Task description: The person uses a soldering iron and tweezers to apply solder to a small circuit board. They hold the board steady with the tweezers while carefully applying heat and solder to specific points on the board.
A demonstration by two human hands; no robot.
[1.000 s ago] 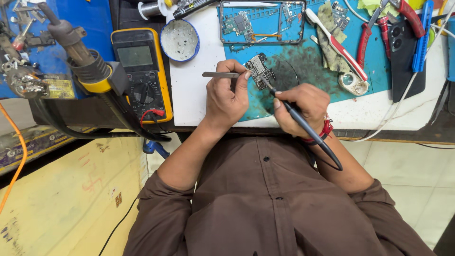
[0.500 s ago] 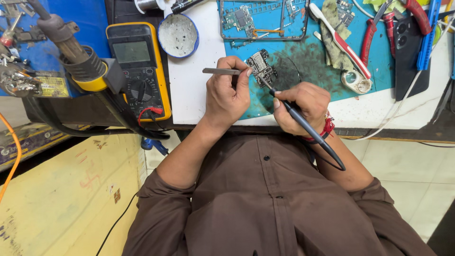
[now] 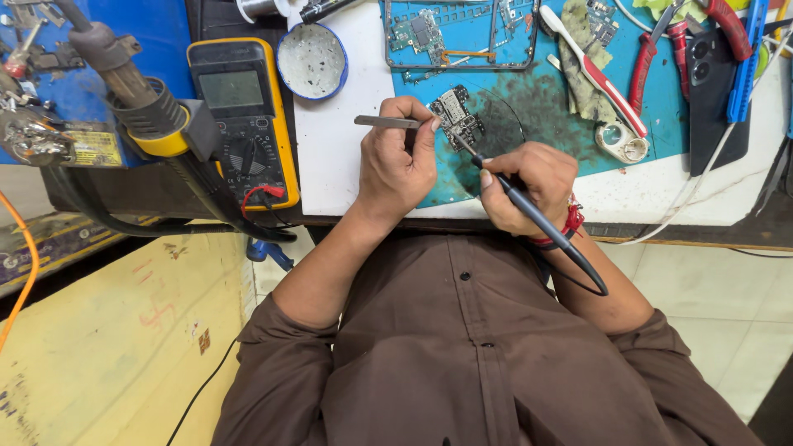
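Observation:
A small circuit board (image 3: 457, 117) lies on the teal work mat (image 3: 529, 99). My left hand (image 3: 398, 165) grips metal tweezers (image 3: 384, 122) whose tips reach the board's left side. My right hand (image 3: 529, 188) holds a black soldering iron (image 3: 533, 211) like a pen, its thin tip touching the board from the lower right. The iron's cable trails back past my wrist, which wears a red thread band (image 3: 570, 223).
A yellow multimeter (image 3: 239, 116), a hot-air gun nozzle (image 3: 132, 91) and a round tin (image 3: 311, 59) sit left. A phone frame with boards (image 3: 458, 33), a toothbrush (image 3: 591, 70), red pliers (image 3: 648, 58) and a dark phone back (image 3: 714, 83) lie at the far edge.
The view has shifted slightly; both hands stay on the board, with the tweezers and iron in almost the same place.

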